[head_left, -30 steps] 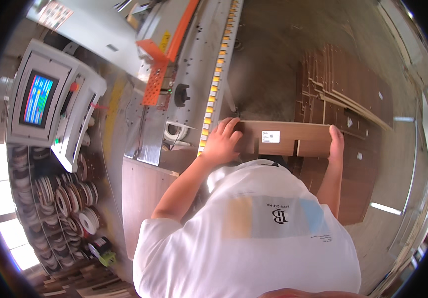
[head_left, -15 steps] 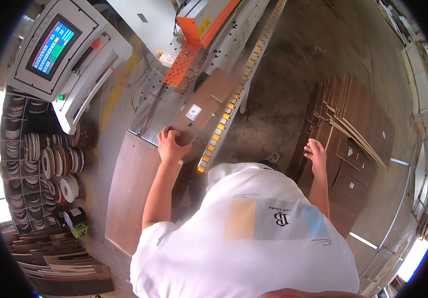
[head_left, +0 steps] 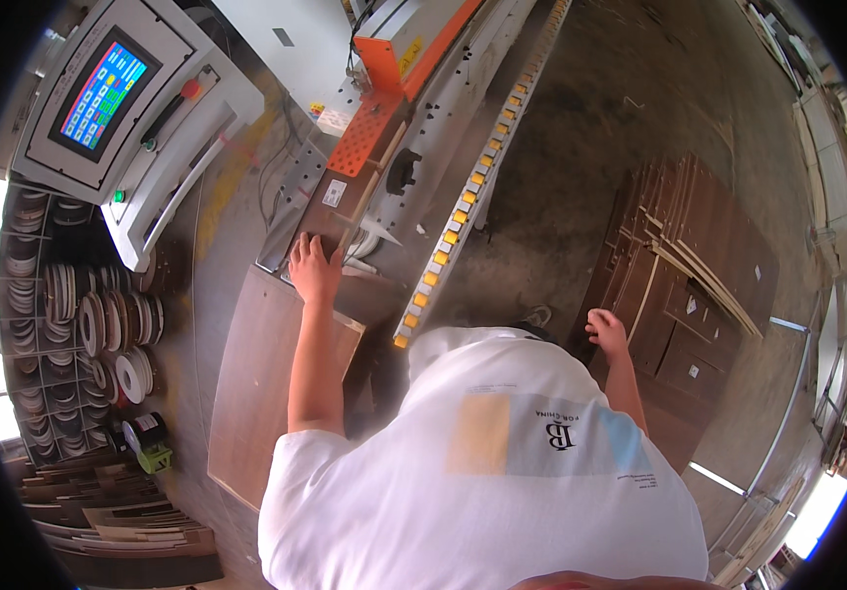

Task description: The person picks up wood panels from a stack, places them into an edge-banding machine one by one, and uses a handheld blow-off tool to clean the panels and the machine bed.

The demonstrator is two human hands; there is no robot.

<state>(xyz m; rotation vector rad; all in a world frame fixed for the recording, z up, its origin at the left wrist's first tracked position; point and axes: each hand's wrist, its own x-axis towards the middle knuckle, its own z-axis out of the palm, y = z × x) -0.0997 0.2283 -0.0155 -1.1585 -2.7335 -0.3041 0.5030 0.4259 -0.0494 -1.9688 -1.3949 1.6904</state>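
Note:
My left hand [head_left: 315,270] lies with its fingers spread on the near end of a narrow brown board [head_left: 345,206] and is not wrapped around it. The board bears a white label [head_left: 335,193] and rests on the machine bed, its far end running beneath an orange perforated guard [head_left: 352,143]. Pale strips cross its right side. My right hand [head_left: 608,331] hangs near the stack of brown panels [head_left: 674,344], its fingers loosely bent and nothing visible in them. Below my left forearm is a larger brown panel [head_left: 256,383].
A row of yellow rollers [head_left: 451,237] runs along a rail right of the board. At upper left stands a control panel with a lit screen [head_left: 104,93]. Rolls of edge banding [head_left: 99,320] fill a rack on the left, above stacked boards [head_left: 128,526].
The narrow board has moved left, away from the roller rail, onto the bed beside the orange guard. My left hand went left with it and flattened. My right hand dropped slightly nearer me.

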